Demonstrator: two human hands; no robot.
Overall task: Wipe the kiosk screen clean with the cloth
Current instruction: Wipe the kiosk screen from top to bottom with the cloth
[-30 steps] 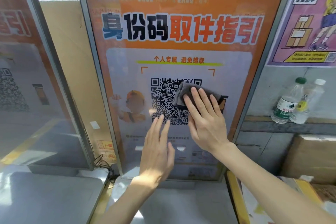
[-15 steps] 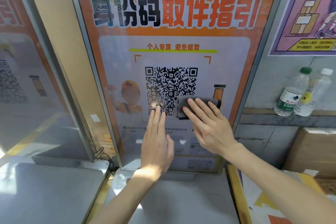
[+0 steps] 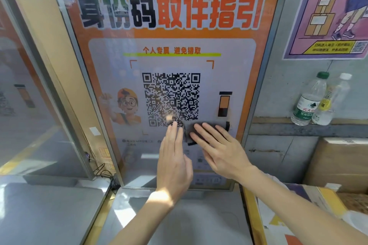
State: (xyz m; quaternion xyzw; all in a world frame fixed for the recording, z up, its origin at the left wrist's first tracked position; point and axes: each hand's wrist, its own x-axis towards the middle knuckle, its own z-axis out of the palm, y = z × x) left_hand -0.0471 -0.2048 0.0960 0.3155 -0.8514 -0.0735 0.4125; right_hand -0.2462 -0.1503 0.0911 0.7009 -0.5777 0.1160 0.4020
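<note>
The right hand lies flat with its fingers straight and spread, pressing a small dark grey folded cloth against the glass. The left hand is also flat, fingers straight and close together, holding nothing. Its fingertips reach the lower edge of the black-and-white QR code.

A second ago the cloth covered the right half of that code. It has since slid down in two steps and now sits just below the code's lower right corner, so the whole code is uncovered. The left hand has barely shifted on the screen. This looks like a downward stroke across the middle of the tall, glossy orange kiosk screen in its grey metal frame. The pale strip along the bottom edge probably still needs wiping, and nothing here shows whether the top headline has been done.

Most of the cloth is hidden under the right fingers, with only its top edge and left end showing. The hands cover part of the lower screen, and the screen's top edge is cut off. Glare and reflections make it impossible to judge smears, and the small print at the bottom is blurred. Whether the left palm touches the glass cannot be told.

To the right, two clear plastic bottles stand on a ledge above a brown cardboard box.
</note>
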